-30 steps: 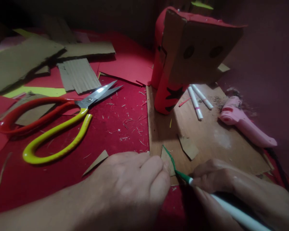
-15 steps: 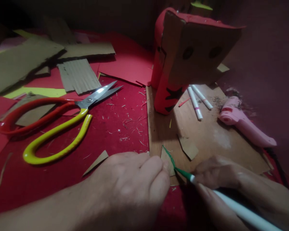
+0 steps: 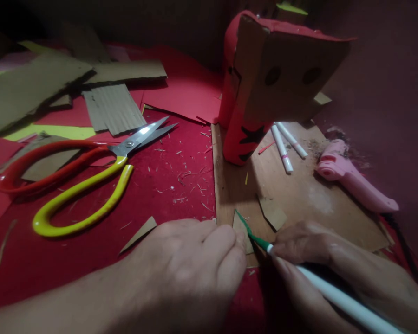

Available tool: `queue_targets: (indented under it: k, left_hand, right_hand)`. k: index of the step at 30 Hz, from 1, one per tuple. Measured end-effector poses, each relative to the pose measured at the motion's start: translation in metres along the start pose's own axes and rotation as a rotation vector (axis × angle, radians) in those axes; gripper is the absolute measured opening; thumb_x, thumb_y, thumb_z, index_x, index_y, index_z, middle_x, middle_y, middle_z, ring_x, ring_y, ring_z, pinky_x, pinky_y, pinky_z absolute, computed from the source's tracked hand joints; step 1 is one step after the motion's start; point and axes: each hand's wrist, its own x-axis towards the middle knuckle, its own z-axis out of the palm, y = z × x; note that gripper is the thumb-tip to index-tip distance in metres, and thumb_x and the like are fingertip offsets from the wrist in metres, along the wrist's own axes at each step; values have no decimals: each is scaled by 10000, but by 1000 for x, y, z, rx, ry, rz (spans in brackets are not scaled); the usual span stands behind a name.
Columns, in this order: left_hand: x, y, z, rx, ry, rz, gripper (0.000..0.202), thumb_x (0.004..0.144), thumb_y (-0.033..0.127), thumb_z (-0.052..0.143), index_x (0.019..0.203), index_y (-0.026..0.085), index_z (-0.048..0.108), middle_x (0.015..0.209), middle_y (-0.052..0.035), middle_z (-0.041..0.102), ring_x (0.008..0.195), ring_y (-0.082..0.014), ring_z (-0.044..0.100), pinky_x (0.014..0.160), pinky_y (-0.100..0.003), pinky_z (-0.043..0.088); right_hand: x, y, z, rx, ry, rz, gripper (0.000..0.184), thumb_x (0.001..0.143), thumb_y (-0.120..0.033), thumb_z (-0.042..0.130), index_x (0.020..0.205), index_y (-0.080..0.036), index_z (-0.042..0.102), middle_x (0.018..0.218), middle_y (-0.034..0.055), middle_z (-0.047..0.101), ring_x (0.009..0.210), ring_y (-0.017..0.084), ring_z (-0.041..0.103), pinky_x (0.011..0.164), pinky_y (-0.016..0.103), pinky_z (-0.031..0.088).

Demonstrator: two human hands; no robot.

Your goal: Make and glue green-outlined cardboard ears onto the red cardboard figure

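My left hand [image 3: 191,264] is curled at the bottom centre, its fingertips pinching a small cardboard piece [image 3: 241,228] that lies on the brown board [image 3: 299,195]. My right hand [image 3: 306,260] grips a white marker with a green tip [image 3: 329,291]. The tip touches the right edge of that piece, where a green line runs along it. A second small cardboard scrap [image 3: 272,212] lies just beyond, to the right.
Large scissors with one red and one yellow handle [image 3: 80,178] lie open on the red cloth at left. A red and cardboard figure [image 3: 264,79] stands at the back. Two white sticks [image 3: 286,144] and a pink glue gun [image 3: 355,182] lie at right. Cardboard sheets [image 3: 111,106] are piled far left.
The marker tip has slid a little back and forth along the edge of the cardboard piece. My right hand shifted slightly left; my left hand has stayed put.
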Motion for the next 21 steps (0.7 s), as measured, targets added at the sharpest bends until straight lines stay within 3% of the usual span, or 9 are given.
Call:
queue_targets:
  k: [5, 13, 21]
  left_hand:
    - [3, 1, 0, 18, -6, -17, 376, 944, 125, 200, 944, 150, 575, 748, 1, 612, 603, -170, 564, 509, -334, 389]
    - [2, -3, 4, -35, 30, 53, 401, 938, 135, 212, 850, 155, 602, 688, -5, 605, 530, -161, 531, 462, -325, 361]
    - [3, 0, -2, 9, 50, 2, 406, 939, 115, 194, 868, 156, 592, 730, -11, 623, 585, -168, 560, 504, -330, 385]
  right_hand:
    - [-2, 6, -7, 35, -88, 3, 171, 867, -292, 540, 914, -342, 696, 878, -44, 737, 743, 179, 726, 642, 172, 605]
    - [4, -10, 6, -29, 59, 63, 125, 828, -303, 596, 743, -302, 688, 752, -24, 727, 655, 173, 717, 501, 170, 580]
    - [6, -13, 9, -78, 82, 53, 233, 836, -404, 567, 667, -299, 688, 714, -17, 716, 650, 179, 713, 459, 201, 545]
